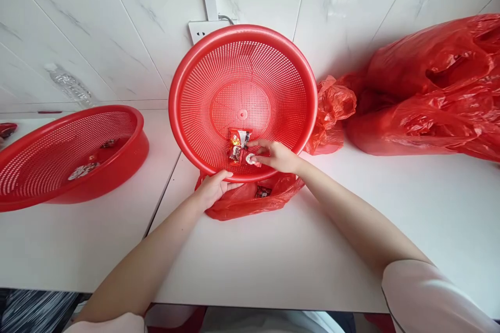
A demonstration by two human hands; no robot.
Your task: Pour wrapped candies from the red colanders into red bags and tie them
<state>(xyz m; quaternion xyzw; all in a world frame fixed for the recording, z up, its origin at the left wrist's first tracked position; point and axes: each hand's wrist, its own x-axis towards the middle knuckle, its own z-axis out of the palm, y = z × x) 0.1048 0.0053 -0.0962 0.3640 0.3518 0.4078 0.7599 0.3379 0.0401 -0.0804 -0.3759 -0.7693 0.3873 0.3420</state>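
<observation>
Large round basket [242,57] of red plastic, with perforated mesh walls and a thick smooth rim, is tilted with its mouth toward the camera. Its near rim is held by the left hand [214,188], thumb on top, fingers beneath. Small glossy wrapped packets [239,138], foil-like, in red, dark and gold with white print, are gathered low inside, on the near side of the mesh. The packets are touched by the fingers of the right hand [274,156], which are bent and slightly parted; whether one is firmly pinched cannot be told.

Under the near rim, a thin, wrinkled red plastic bag [242,207] is spread, with a dark shiny packet [263,192] seen in its mouth. To the left, a second basket [121,169], also red and perforated, is seen, a few packets inside. A clear ribbed bottle [70,85] is placed behind it. To the right, a crumpled small bag [336,101] and bulging film bags [425,83] are bunched on the smooth white table [273,260]. Glossy grey-veined tiles [133,0] are seen behind.
</observation>
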